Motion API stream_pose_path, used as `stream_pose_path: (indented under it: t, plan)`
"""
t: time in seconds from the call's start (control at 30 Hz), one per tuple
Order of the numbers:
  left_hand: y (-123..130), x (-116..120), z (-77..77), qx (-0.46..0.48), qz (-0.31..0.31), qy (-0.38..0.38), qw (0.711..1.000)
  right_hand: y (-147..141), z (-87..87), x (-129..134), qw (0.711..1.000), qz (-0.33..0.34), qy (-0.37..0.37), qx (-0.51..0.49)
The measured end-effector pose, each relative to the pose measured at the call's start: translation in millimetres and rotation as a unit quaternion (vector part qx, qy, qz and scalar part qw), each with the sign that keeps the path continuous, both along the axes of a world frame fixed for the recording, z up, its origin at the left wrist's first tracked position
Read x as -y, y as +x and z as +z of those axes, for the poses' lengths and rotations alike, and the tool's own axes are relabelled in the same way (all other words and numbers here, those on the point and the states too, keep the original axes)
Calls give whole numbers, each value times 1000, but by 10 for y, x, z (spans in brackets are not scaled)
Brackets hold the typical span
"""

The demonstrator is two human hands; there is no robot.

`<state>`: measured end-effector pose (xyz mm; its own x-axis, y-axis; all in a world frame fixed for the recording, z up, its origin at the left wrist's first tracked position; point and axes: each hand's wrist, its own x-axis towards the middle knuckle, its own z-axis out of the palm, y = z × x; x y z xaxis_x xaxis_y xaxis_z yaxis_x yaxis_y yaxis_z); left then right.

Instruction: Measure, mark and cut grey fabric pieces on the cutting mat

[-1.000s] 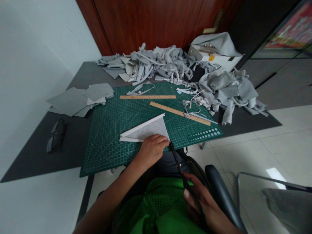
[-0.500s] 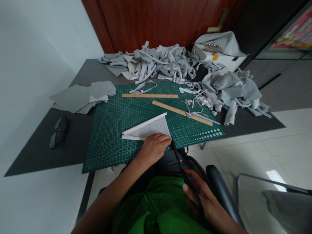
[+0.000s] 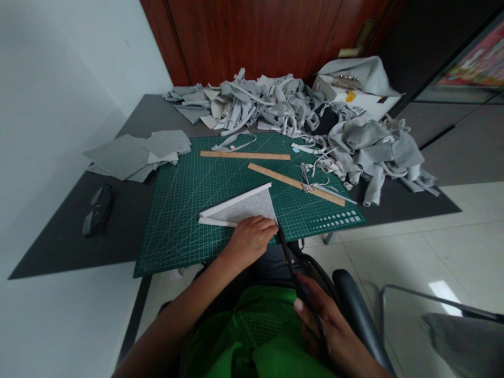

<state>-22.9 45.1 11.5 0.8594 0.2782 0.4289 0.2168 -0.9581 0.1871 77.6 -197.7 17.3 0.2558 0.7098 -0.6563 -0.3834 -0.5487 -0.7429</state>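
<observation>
Left hand [image 3: 254, 236], fingers bunched together, holds the corner of grey cloth [image 3: 248, 203] spread beneath it; right hand [image 3: 334, 323] grips black scissors [image 3: 292, 268], tips beside those fingertips. Two edges look folded, the right one not; rulers [image 3: 244, 155] beyond.

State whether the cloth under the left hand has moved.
No: against the green mat, the cloth shows no visible shift; only the camera's view has drifted.
</observation>
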Motion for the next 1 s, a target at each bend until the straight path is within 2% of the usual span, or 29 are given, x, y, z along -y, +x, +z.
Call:
stream_pose_path:
  t: [0.23, 0.63, 0.77, 1.0]
  plan:
    - [2, 4, -6, -8, 2, 4, 1000, -22, 15, -14, 1000, 3, -5, -7]
    - [-1, 13, 3, -21, 7, 0, 1000, -60, 76, -40, 999, -32, -5, 2]
    - [1, 10, -4, -19, 5, -2, 1000, -34, 73, -40, 999, -13, 7, -30]
    - [-3, 13, 2, -24, 4, -4, 1000, -82, 123, -47, 1000, -18, 5, 15]
